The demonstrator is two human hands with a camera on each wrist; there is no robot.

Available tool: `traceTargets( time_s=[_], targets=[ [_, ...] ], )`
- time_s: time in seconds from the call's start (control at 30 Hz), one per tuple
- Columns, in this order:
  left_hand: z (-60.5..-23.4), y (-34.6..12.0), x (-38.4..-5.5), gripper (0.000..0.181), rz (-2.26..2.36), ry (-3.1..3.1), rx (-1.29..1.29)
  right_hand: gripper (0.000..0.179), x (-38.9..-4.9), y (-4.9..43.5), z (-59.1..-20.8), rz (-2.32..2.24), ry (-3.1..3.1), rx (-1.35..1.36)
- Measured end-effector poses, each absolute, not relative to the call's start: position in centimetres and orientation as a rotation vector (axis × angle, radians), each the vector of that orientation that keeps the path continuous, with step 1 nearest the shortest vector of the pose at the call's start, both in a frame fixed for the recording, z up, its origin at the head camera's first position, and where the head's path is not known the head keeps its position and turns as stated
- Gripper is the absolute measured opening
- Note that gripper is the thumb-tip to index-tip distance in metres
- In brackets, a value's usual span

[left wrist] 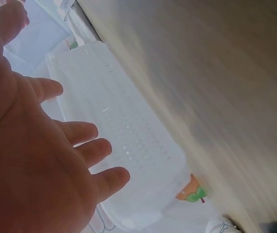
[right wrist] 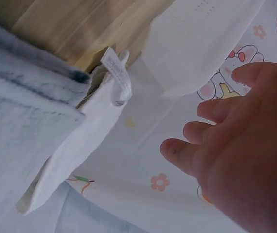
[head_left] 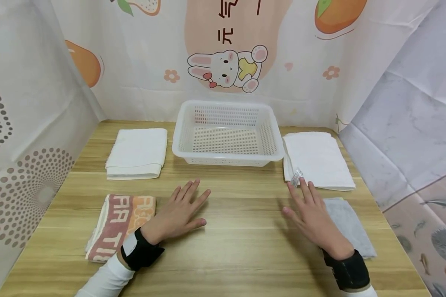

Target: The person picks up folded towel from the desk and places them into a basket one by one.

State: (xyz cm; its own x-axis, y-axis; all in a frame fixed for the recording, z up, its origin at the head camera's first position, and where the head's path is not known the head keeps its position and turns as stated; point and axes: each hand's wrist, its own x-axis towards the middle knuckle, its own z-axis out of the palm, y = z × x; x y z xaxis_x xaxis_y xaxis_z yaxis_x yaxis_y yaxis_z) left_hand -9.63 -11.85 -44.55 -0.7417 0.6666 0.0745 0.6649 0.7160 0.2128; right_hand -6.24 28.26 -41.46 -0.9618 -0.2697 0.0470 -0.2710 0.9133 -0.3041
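My left hand [head_left: 175, 216] is held palm down with fingers spread, beside a folded pink and orange patterned towel [head_left: 113, 231] on the left of the table. My right hand [head_left: 314, 216] also has its fingers extended and holds nothing. Closest to it lie a folded grey towel [head_left: 351, 227], partly behind the wrist, and a folded white towel [head_left: 319, 159] with a printed label [right wrist: 115, 70]. Another folded white towel [head_left: 137, 152] lies at the back left. Between the white towels stands a white perforated plastic basket [head_left: 226, 158] with nothing inside.
The wooden table [head_left: 238, 255] carries all these things. A printed curtain [head_left: 141, 53] hangs right behind the basket, and further patterned sheets close off the left and right sides. Black bands [head_left: 347, 270] wrap both wrists.
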Motion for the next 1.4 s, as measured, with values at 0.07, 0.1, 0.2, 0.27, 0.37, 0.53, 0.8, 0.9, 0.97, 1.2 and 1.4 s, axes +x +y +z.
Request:
traceTargets(
  time_s=[0.07, 0.1, 0.2, 0.27, 0.37, 0.53, 0.8, 0.9, 0.97, 1.2, 1.4],
  targets=[
    [-44.5, -11.8, -9.6, 0.079, 0.347, 2.902, 1.127, 0.071, -6.1, 28.6, -41.5, 0.498, -3.065, 0.422],
    [-44.5, -11.7, -9.6, 0.079, 0.343, 2.902, 1.129, 0.071, -6.0, 28.8, -41.6, 0.509, -3.068, 0.415],
    [-44.4, -11.5, -9.6, 0.079, 0.319, 2.899, 1.141, 0.07, -5.9, 29.4, -41.7, 0.525, -3.057, 0.401],
    [-44.3, -11.3, -9.5, 0.078, 0.319, 2.889, 1.148, 0.07, -5.7, 29.7, -41.7, 0.546, -3.047, 0.39],
    [-44.1, -11.0, -9.5, 0.078, 0.339, 2.865, 1.16, 0.07, -5.6, 30.2, -41.7, 0.575, -3.038, 0.369],
    [-44.1, -10.2, -9.6, 0.078, 0.373, 2.845, 1.196, 0.071, -5.5, 30.6, -41.6, 0.588, -3.054, 0.325],
    [-44.4, -8.7, -9.9, 0.079, 0.344, 2.77, 1.255, 0.07, -5.0, 31.6, -41.8, 0.597, -3.036, 0.239],
    [-44.3, -8.4, -9.7, 0.078, 0.349, 2.768, 1.259, 0.069, -4.8, 32.3, -41.8, 0.618, -3.025, 0.231],
    [-44.2, -8.3, -9.7, 0.078, 0.342, 2.767, 1.265, 0.069, -4.6, 32.8, -41.9, 0.641, -3.014, 0.217],
    [-43.5, -7.9, -9.7, 0.077, 0.313, 2.751, 1.299, 0.069, -4.2, 34.4, -42.4, 0.663, -3.005, 0.147],
    [-43.2, -7.2, -9.7, 0.077, 0.305, 2.759, 1.344, 0.07, -4.2, 35.4, -42.5, 0.666, -3.05, 0.086]
  ],
)
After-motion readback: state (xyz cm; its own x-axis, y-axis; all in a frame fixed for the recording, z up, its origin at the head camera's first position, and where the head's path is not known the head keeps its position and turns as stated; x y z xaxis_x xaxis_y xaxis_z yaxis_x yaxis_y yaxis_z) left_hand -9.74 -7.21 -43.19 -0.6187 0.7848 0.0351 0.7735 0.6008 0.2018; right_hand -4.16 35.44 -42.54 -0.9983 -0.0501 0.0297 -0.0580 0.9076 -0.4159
